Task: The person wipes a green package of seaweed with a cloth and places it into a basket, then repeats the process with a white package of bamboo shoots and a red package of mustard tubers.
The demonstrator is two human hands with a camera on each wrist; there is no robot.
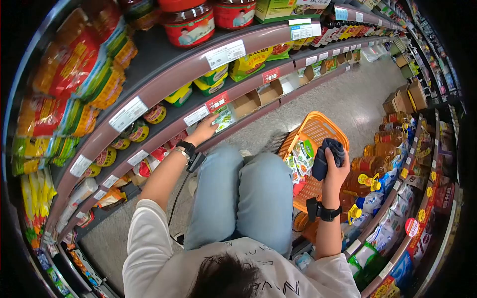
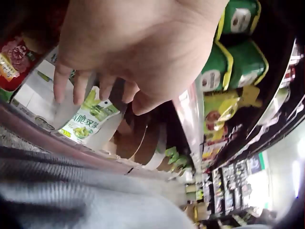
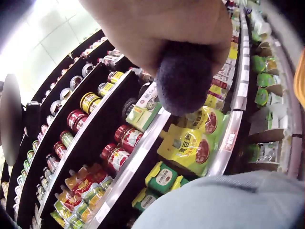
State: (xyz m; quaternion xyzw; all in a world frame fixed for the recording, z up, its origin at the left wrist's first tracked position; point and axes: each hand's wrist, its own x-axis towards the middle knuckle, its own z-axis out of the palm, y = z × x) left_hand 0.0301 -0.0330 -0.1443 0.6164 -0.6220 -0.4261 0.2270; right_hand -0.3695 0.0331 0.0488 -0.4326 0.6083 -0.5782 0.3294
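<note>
I crouch in a shop aisle. My left hand [image 1: 203,130] reaches to the lower shelf on the left, its fingers [image 2: 81,83] straight and spread on the top of a green-and-white snack packet [image 2: 88,117], also seen in the head view [image 1: 224,119]. My right hand [image 1: 335,171] is raised over an orange shopping basket [image 1: 318,126] and grips a dark navy cloth bundle [image 1: 328,155]. In the right wrist view the bundle [image 3: 183,78] sticks out below the palm [image 3: 162,24]. Similar green-and-white packets [image 1: 300,156] lie in the basket.
Brown shelves [image 1: 164,82] on the left carry jars, yellow and green pouches and open cardboard boxes [image 1: 246,103]. Shelves on the right hold oil bottles [image 1: 370,164] and bags. A grey floor [image 1: 343,94] runs between them. My knees in jeans [image 1: 243,188] sit beside the basket.
</note>
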